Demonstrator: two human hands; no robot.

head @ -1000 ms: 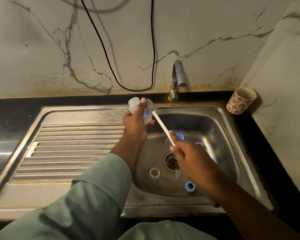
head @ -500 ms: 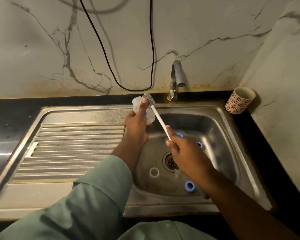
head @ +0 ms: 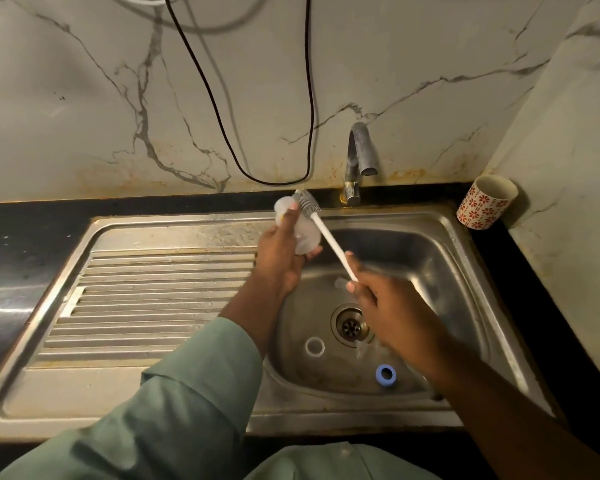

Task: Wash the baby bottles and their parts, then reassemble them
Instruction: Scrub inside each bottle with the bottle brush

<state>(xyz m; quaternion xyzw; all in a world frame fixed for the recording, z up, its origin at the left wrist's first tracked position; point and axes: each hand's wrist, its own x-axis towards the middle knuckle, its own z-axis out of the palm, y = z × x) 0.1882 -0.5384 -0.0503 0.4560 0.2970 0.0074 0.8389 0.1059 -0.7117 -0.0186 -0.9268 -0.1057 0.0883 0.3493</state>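
Hands work above a stainless-steel sink (head: pixel 440 237) set into a black tabletop (head: pixel 21 244). The left hand (head: pixel 278 261), fingers curled, grips a clear plastic baby bottle (head: pixel 302 237) held over the basin's rear left corner, just where the ribbed draining board (head: pixel 146 299) ends. The right hand (head: pixel 395 317) pinches the white handle of a grey-bristled bottle brush (head: pixel 321 230), whose head lies against the bottle's upper end beside the left thumb. On the basin floor, a white plastic ring (head: pixel 314 346) rests just left of the round metal drain (head: pixel 350 325), and a blue plastic ring (head: pixel 386 375) lies near the front wall; another clear part near the right hand is too blurred to identify. A curved metal tap (head: pixel 359 157) stands at the sink's rear edge. A red-flowered white cup (head: pixel 487 202) sits in the tabletop's rear right corner. A black cable (head: pixel 222 126) hangs down the marble wall.
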